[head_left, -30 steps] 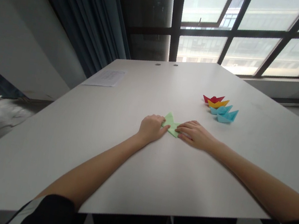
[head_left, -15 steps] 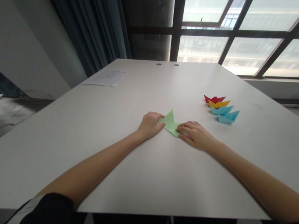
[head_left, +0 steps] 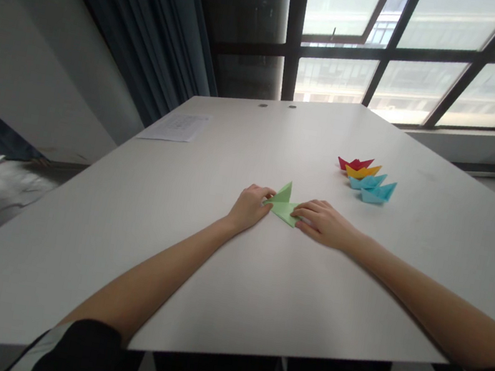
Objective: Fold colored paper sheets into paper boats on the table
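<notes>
A sheet of light green folded paper [head_left: 284, 209] lies on the white table between my two hands, with one pointed flap standing up from it. At its left corner, my left hand [head_left: 251, 206] pinches the edge between thumb and fingers. My right hand [head_left: 320, 222] grips the right end, its fingertips covering that corner. Beyond my right hand stand several folded paper boats: a red boat [head_left: 355, 164], a yellow boat [head_left: 362, 172] and two blue ones, the nearest blue boat [head_left: 378, 193] being closest to me.
The white table [head_left: 210, 293] stretches away toward the windows. A printed sheet of paper [head_left: 176, 127] rests near its left edge. Two small round grommets [head_left: 263, 106] sit at the far end. A blue curtain [head_left: 160, 25] hangs at the left.
The upright flap of the green paper has tilted to the right and looks narrower. My left fingers have shifted slightly with it; my right hand has stayed in place.
</notes>
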Motion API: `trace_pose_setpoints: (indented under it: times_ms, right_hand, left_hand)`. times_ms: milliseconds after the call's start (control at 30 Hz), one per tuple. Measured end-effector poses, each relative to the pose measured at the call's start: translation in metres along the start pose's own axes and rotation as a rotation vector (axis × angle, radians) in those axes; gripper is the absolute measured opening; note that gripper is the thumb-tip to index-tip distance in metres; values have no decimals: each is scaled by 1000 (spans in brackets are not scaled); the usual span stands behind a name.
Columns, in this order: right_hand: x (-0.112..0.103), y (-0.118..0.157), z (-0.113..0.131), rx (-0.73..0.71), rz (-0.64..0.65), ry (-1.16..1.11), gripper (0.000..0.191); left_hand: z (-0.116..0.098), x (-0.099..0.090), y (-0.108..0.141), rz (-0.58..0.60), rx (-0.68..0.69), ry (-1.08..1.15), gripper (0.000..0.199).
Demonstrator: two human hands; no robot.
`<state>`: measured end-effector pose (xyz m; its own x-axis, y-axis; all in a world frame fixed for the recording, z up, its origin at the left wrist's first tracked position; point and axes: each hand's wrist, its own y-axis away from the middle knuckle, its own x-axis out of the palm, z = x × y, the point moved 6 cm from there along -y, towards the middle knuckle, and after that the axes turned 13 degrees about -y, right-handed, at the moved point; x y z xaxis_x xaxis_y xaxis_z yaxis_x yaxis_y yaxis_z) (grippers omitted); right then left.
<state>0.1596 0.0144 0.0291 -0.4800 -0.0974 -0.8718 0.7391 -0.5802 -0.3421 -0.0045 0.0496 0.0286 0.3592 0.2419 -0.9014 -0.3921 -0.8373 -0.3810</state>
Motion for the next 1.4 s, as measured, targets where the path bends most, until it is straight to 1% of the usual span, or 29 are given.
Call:
trace_pose_setpoints:
  times_ms: [100, 267, 367, 600, 733, 833, 933, 1033, 1100, 1233, 1400]
  right_hand:
    - [1, 0, -1, 5, 3, 5, 29]
    - [1, 0, -1, 8, -2, 9, 28]
    - [1, 0, -1, 20, -2, 11, 27]
    - [1, 0, -2, 44, 15, -6, 27]
    - [-1, 1, -5, 79, -34, -73, 30]
    - [-1, 1, -8, 75, -67, -61, 35]
    - [3, -1, -10, 85, -41, 2, 40]
    - [7, -1, -11, 99, 6, 48, 39]
    - [7, 0, -12, 92, 12, 61, 38]
    - [6, 2, -9, 30, 20, 49, 36]
    - [4, 4, 0, -58, 78, -35, 34]
  left_hand:
    - [-4, 1, 0, 20, 58, -54, 18]
    - [-18, 2, 4, 41, 184, -215, 24]
    - [-24, 3, 6, 57, 241, -272, 26]
    - [-30, 2, 8, 94, 302, -337, 24]
    - [-35, 4, 8, 142, 336, -419, 25]
    - [-39, 6, 9, 161, 365, -471, 25]
    - [-42, 8, 9, 165, 383, -499, 25]
    - [-44, 10, 9, 174, 402, -501, 24]
    - [-44, 11, 9, 180, 406, -500, 25]
    - [-44, 12, 9, 180, 387, -515, 24]
    - [-44, 12, 9, 184, 349, -538, 23]
